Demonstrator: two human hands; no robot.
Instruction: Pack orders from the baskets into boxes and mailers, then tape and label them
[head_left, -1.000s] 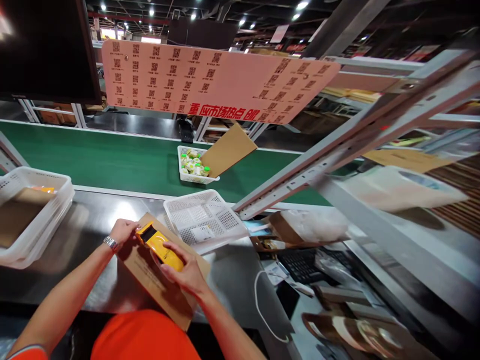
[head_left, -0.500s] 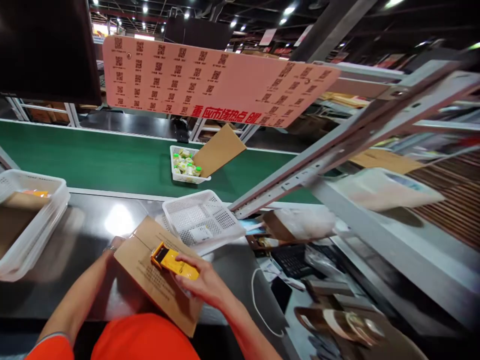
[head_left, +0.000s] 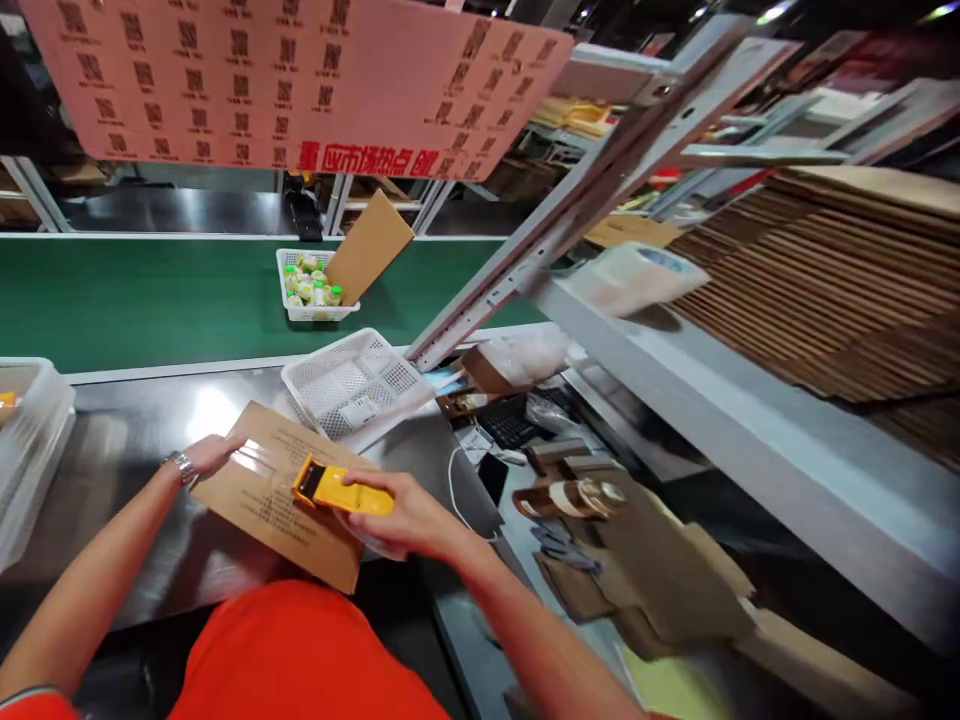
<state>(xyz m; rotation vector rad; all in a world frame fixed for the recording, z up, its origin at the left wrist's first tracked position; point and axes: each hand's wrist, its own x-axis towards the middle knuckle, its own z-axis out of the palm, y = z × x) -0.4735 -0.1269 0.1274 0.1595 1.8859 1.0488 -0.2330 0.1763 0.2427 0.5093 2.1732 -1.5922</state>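
Observation:
My right hand (head_left: pixel 394 510) is closed round a yellow tape dispenser (head_left: pixel 349 492). The dispenser's black-mouthed end rests over the face of a brown cardboard box (head_left: pixel 277 525) with printed text. A shiny strip of clear tape (head_left: pixel 251 458) shows on the box near its left end. There my left hand (head_left: pixel 210 455), wearing a metal watch at the wrist, grips the box edge; its fingertips are partly hidden. The box is tilted above the steel table (head_left: pixel 135 440), close to my body.
An empty white basket (head_left: pixel 352 385) stands just beyond the box. On the green conveyor (head_left: pixel 135 300) sits a basket of green-capped bottles (head_left: pixel 315 285) with a cardboard sheet. A metal post (head_left: pixel 525 260), a shelf with a tape roll (head_left: pixel 645 275) and stacked cardboard (head_left: pixel 840 290) are on the right.
My view has swung down and to the right. My left hand now shows more at the box's left edge, and the tape strip is visible. Both hands keep their hold.

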